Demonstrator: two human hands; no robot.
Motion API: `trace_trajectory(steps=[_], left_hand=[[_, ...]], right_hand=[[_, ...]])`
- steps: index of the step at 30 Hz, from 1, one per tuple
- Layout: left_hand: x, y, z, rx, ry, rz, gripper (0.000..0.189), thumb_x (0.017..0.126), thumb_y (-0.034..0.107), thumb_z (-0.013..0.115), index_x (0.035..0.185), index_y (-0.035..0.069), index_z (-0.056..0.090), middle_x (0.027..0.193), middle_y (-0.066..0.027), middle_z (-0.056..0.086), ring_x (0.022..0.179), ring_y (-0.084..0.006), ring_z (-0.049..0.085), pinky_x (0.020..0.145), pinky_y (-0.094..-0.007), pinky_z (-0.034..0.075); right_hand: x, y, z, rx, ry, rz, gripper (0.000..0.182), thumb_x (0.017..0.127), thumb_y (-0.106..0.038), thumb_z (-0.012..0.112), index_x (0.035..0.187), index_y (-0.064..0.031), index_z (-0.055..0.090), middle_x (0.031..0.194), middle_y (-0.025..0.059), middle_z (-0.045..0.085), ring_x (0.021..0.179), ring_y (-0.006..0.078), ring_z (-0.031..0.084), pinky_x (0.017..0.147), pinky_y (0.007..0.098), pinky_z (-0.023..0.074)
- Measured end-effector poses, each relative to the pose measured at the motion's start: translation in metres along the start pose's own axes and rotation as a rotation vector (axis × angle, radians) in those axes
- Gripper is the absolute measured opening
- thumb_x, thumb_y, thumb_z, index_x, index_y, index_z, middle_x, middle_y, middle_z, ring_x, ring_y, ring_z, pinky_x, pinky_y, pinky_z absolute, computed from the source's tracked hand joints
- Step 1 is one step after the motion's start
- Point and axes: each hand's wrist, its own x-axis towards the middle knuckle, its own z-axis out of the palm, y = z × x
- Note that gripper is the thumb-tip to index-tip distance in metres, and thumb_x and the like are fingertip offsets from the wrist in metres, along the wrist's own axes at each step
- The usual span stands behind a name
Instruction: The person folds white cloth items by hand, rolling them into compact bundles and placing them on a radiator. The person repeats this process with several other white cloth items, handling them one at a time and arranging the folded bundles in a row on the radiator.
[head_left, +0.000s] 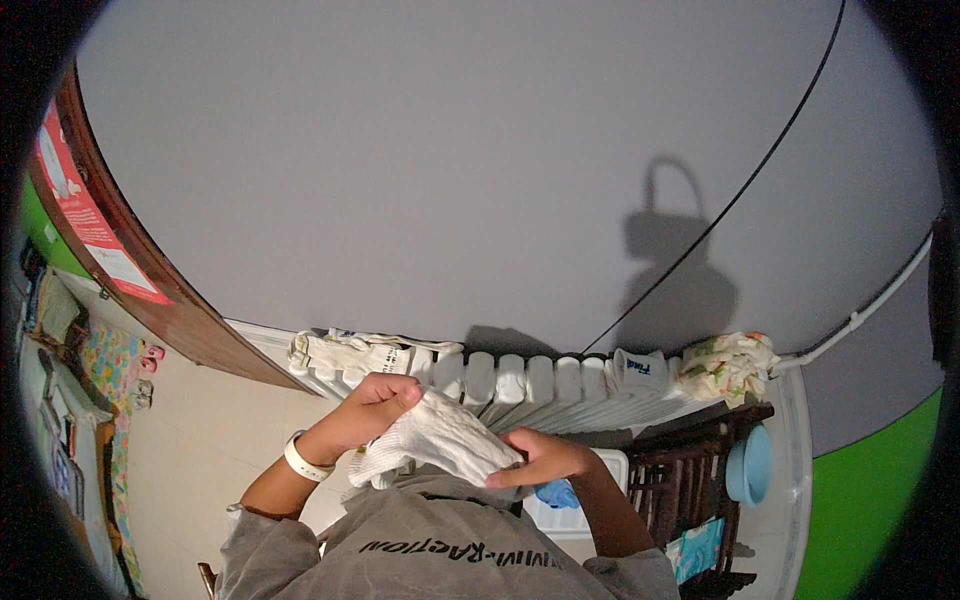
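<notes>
Stretched between my two hands is a white knitted sock (442, 435), with its ribbed cuff hanging lower left. My left hand (375, 412), with a pale band on the wrist, pinches the sock's upper edge. Thumb and fingers of my right hand (540, 459) grip its other end. Just beyond the hands stands a white column radiator (510, 382) against the grey wall. Light-coloured socks (349, 356) lie over its left end. Another white sock (637, 369) bearing dark lettering drapes farther right. A crumpled patterned cloth or bag (727, 367) sits at the right end.
A white plastic tub (611, 469) holding a blue cloth (556, 493) is below my right forearm. Beside it are dark wooden slatted furniture (660, 480) and a light-blue basin (748, 465). A black cable (750, 184) crosses the wall. A brown door (202, 337) stands at left.
</notes>
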Motion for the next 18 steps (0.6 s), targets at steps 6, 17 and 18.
trace_trajectory(steps=[6,17,18], left_hand=[[-0.021,-0.019,-0.022,-0.038,0.143,-0.055,0.037,0.099,0.028,0.048,0.069,0.006,0.041,0.069,0.0097,0.032,0.067,-0.0043,0.028,0.057,-0.0213,0.029],[-0.037,-0.040,-0.037,0.125,0.017,-0.108,0.026,0.095,0.023,0.055,0.076,0.005,0.051,0.072,0.0046,0.046,0.069,-0.0066,0.040,0.064,-0.0240,0.038],[-0.037,-0.041,-0.039,0.181,-0.044,-0.058,0.022,0.093,0.022,0.058,0.081,0.004,0.055,0.076,0.0020,0.052,0.073,-0.0083,0.046,0.069,-0.0255,0.041]], right_hand=[[-0.006,0.006,-0.005,0.372,0.186,0.003,0.027,0.089,-0.017,0.064,0.107,0.0023,0.060,0.091,0.0015,0.064,0.082,0.0072,0.056,0.074,0.0242,0.0468],[-0.010,-0.048,-0.018,0.433,0.355,-0.062,0.019,0.084,-0.014,0.069,0.095,0.0009,0.065,0.086,0.0020,0.063,0.077,0.0086,0.056,0.070,0.0236,0.0464],[-0.007,-0.059,-0.025,0.352,0.291,-0.042,0.019,0.084,-0.014,0.069,0.096,0.0010,0.065,0.085,0.0024,0.063,0.077,0.0086,0.056,0.070,0.0237,0.0467]])
